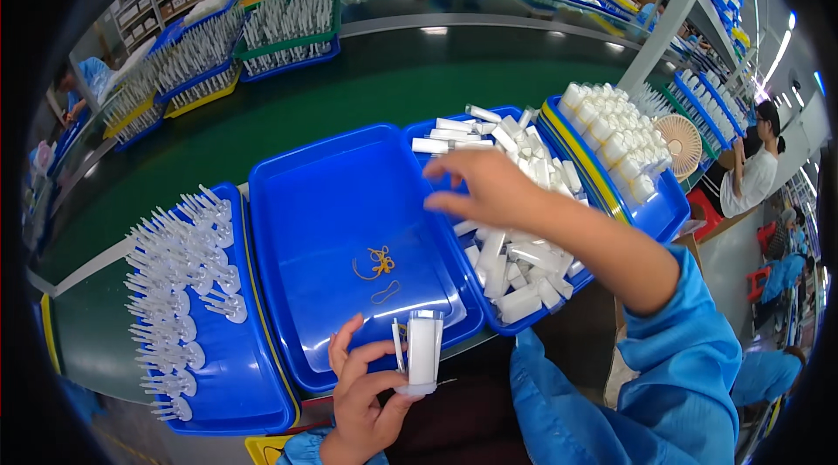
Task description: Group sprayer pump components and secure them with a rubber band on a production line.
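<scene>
Near the bottom middle my left hand (371, 391) is closed round the base of a clear plastic stand, pinching it between thumb and fingers. One white sleeve (424, 350) with clear edges stands upright on it, and a thin white prong (398, 347) rises alongside. My right hand (476, 186) is over the border between the middle tray and the tray of sleeves; its thumb and fingers are apart, with nothing seen between them. Loose white sleeves (524, 277) fill the blue tray below it. Tan rubber bands (380, 262) lie in the middle blue tray (305, 203).
At left, a blue tray (236, 395) bears rows of pronged clear stands (188, 273). Bundled white sleeves (611, 133) fill stacked trays at right, beside a round tan basket (679, 144). Beyond the green belt (393, 72) stand more loaded trays (288, 28). Other people sit farther off.
</scene>
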### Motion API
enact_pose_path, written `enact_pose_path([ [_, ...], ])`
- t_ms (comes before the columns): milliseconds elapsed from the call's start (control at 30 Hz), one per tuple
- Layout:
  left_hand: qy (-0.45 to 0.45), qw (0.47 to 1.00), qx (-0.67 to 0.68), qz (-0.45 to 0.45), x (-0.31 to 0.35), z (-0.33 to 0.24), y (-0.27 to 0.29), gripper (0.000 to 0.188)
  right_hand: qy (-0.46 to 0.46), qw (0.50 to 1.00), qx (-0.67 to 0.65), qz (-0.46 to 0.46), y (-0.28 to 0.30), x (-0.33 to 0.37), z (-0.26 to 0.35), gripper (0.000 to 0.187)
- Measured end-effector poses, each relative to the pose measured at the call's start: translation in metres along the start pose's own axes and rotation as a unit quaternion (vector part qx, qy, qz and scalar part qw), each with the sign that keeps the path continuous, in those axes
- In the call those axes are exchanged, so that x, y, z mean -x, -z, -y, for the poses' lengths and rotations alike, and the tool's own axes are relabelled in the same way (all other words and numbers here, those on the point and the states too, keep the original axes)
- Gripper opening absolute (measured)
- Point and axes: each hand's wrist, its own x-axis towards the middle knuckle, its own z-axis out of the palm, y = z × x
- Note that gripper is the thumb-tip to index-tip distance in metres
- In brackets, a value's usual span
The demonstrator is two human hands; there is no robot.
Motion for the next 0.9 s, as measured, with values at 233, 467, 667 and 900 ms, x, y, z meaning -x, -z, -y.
enact_pose_path([
  [233, -0.044, 0.998, 0.015, 0.044, 0.005, -0.005, 0.004, 0.018, -0.028, 0.948, 0.3, 0.105, -0.023, -0.038, -0.044, 0.027],
  [467, -0.021, 0.998, 0.038, 0.036, 0.009, -0.003, 0.008, 0.017, -0.124, 0.99, -0.061, 0.02, 0.01, -0.009, 0.016, 0.043],
  [667, -0.034, 0.997, 0.016, 0.073, -0.001, -0.004, 0.004, 0.017, -0.166, 0.753, -0.619, 0.147, -0.008, 0.056, 0.062, 0.052],
  [900, -0.028, 0.996, -0.013, 0.09, -0.003, -0.006, 0.003, 0.017, -0.206, 0.681, -0.69, 0.132, -0.012, 0.061, 0.061, 0.049],
])
